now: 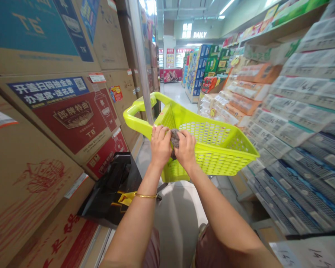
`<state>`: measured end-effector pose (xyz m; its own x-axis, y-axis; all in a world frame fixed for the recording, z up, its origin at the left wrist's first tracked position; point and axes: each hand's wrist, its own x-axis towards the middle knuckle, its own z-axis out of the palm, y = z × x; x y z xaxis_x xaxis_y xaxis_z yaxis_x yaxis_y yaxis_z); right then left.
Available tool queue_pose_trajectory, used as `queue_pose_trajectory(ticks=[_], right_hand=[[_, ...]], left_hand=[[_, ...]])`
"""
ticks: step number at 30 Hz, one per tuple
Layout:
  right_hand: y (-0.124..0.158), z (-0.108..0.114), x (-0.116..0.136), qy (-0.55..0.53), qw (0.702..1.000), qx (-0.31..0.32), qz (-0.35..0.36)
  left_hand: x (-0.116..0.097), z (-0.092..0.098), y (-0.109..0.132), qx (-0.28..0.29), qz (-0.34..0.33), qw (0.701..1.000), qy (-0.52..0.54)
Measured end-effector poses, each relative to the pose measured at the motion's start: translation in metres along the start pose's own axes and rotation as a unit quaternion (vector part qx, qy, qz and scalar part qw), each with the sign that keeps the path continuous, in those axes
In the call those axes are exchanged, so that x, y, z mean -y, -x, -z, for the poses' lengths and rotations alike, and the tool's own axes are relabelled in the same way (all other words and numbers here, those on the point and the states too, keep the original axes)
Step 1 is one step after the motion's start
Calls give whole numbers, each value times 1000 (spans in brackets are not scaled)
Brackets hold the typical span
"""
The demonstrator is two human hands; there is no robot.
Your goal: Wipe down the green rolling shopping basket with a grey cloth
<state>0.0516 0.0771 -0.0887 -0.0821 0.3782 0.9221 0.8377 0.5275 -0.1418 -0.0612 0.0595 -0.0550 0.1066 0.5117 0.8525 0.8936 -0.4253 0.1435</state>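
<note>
A lime-green shopping cart (217, 158) with perforated sides stands in front of me, angled toward the right. Over its near edge, my left hand (160, 143) and my right hand (185, 149) are close together, fingers curled. Between them they grip a crumpled grey-brown cloth (175, 138), its lower part hidden by the fingers. A gold bangle (145, 195) circles my left wrist. The cart's looped handle (139, 124) extends to the left of my hands.
Cardboard cartons (75, 123) are stacked along the left. A black bag (114, 190) sits low beside them. Packaged goods (293, 111) fill sloping shelves on the right. A metal pole (142, 56) rises behind the cart handle. An aisle (174, 93) runs ahead.
</note>
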Motion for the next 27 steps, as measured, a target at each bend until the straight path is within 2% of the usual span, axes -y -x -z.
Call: queue_pose_trajectory(ticks=[6,10,13,16,21,23,27], right_hand=[[11,25,-31,50,998,25,40],[19,41,-49,51,997,53,24],[20,43,-44,35,998,50,-4],[14,35,-26,16,999,44,-26],[-3,23,-2,-8,998,56,-24],[-8,25,-6,-14,997,70,2],[-10,38,-29,-33,990,119,67]], left_hand=[[1,3,0,12,-10,1000,14],[0,3,0,6,-5,1000,22],[-3,1,1,3,8,1000,29],[-5,0,1,1,19,999,30],[-4,1,1,-3,12,1000,19],[-2,2,2,-4,2,1000,13],[1,4,4,-3,-9,1000,9]])
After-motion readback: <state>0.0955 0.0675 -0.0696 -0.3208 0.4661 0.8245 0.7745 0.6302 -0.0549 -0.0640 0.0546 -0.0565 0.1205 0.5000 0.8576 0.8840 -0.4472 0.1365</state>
